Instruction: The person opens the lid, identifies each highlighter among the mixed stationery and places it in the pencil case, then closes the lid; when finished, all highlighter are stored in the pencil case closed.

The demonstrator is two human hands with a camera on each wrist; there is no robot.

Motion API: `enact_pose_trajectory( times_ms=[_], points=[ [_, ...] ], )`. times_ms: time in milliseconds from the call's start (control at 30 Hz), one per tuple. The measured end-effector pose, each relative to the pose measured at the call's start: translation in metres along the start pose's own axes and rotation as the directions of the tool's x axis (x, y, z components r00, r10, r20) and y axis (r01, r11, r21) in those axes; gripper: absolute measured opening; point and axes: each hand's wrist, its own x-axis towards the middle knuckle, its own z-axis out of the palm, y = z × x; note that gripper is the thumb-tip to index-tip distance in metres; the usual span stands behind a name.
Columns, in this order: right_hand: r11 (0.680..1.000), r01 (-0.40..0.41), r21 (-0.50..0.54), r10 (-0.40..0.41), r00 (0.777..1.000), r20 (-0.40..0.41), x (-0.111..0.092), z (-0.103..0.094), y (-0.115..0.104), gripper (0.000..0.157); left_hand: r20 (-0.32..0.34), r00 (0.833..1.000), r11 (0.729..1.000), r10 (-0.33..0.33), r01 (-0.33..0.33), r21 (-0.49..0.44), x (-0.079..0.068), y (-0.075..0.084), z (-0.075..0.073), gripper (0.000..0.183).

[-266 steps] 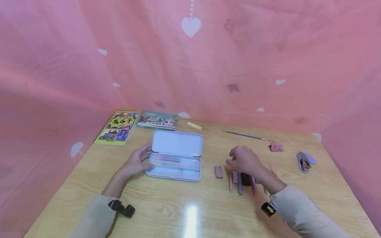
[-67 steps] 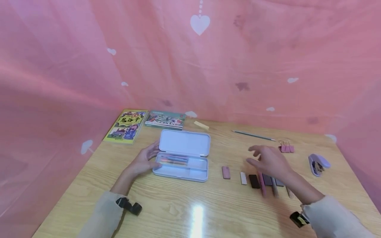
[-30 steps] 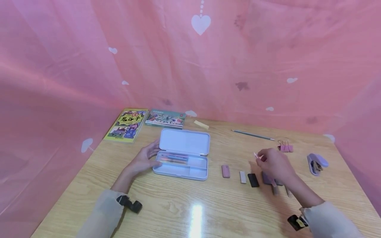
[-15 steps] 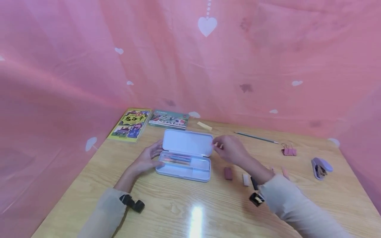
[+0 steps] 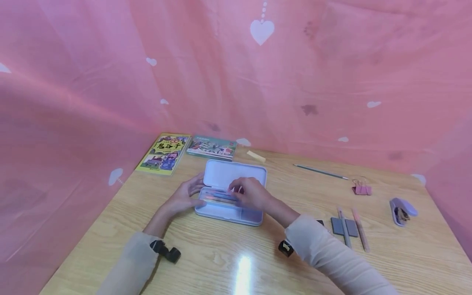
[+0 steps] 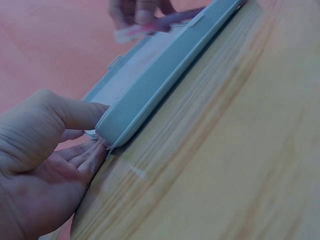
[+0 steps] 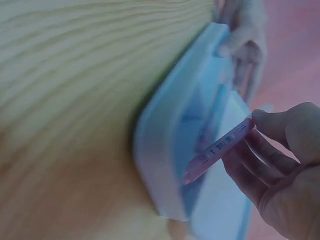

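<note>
The right hand (image 5: 252,194), pinching one pink pen (image 7: 220,150), has moved left over the open case (image 5: 221,211); the left hand (image 5: 184,196) grips its end. The right sleeve (image 5: 313,241) partly hides a black block (image 5: 320,222). Then: two pens (image 5: 361,231), one stapler (image 5: 402,211), one clip (image 5: 362,189), one pencil (image 5: 320,171), two books (image 5: 164,153).

Head view: high, facing forward-down over table (image 5: 206,262); wrist views: close, from opposite ends of shared pencil case (image 5: 225,211).

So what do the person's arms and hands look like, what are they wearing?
The sleeves are long and pale beige. The left hand and right hand are bare, without gloves. Each sleeve has a small black gadget near its end; the right one shows a little yellowish patch.
</note>
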Motion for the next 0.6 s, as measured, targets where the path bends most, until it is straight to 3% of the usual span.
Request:
enact_pose_trajectory(
  times_ms=[167, 333, 600],
  points=[
    [0.999, -0.025, -0.029, 0.026, 0.999, 0.045, -0.007, 0.009, 0.005, 0.012, -0.002, 1.000, 1.000, 0.007, -0.007, -0.002, -0.006, 0.015, 0.003, 0.095],
    [0.995, -0.052, -0.085, 0.060, 0.994, 0.095, -0.011, 0.013, 0.004, 0.014, 0.013, 0.999, 0.999, 0.038, -0.038, -0.019, -0.006, 0.013, 0.002, 0.097],
    [0.989, -0.073, -0.129, 0.089, 0.989, 0.119, -0.013, 0.011, 0.002, 0.019, 0.015, 1.000, 1.000, 0.012, -0.012, -0.003, -0.006, 0.015, 0.002, 0.095]
  ],
)
